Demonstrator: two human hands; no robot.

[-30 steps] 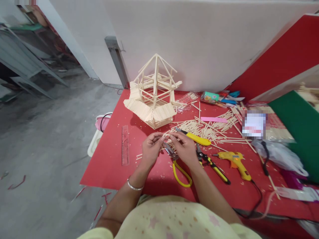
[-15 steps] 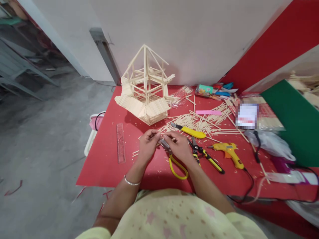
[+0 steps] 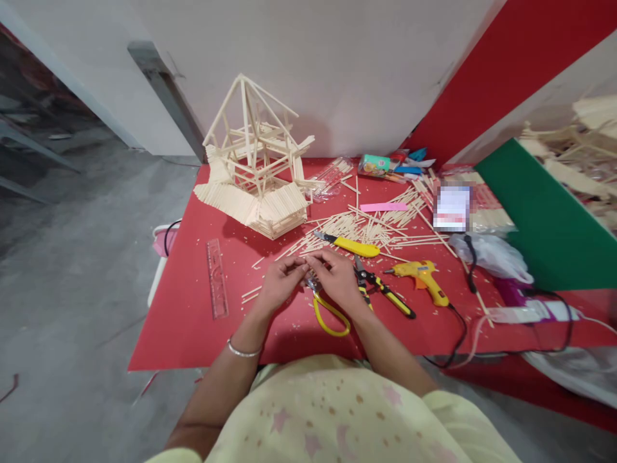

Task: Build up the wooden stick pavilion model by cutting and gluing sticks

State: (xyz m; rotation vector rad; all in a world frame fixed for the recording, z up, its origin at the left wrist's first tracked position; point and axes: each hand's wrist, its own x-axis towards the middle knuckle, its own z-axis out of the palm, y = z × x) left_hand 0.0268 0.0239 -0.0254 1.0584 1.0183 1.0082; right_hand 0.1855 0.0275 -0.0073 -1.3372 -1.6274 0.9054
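My left hand point(image 3: 284, 281) and my right hand point(image 3: 334, 278) meet over the red table, fingertips pinched together and almost touching. Whatever lies between the fingertips is too small and hidden to name. Beneath my right hand rest yellow-handled scissors point(image 3: 332, 333), their blades partly covered by the fingers. Just right of that hand lie black-and-yellow pliers point(image 3: 393, 298). A yellow utility knife point(image 3: 357, 247) lies beyond the hands, beside a loose pile of thin wooden sticks point(image 3: 340, 226). Behind my left hand stands a house-like model point(image 3: 279, 209) built of such sticks, with an open roof frame.
A clear ruler point(image 3: 217, 280) lies at left on the red table point(image 3: 178, 321). To the right are a yellow glue gun point(image 3: 424, 278) with its cord, a phone point(image 3: 452, 209), a plastic bag point(image 3: 496, 257) and a green board point(image 3: 544, 225). A pink strip point(image 3: 384, 207) tops the sticks.
The camera view has shifted, so the table's contents appear further left. My hands stay together in a pinch, with little change in finger position.
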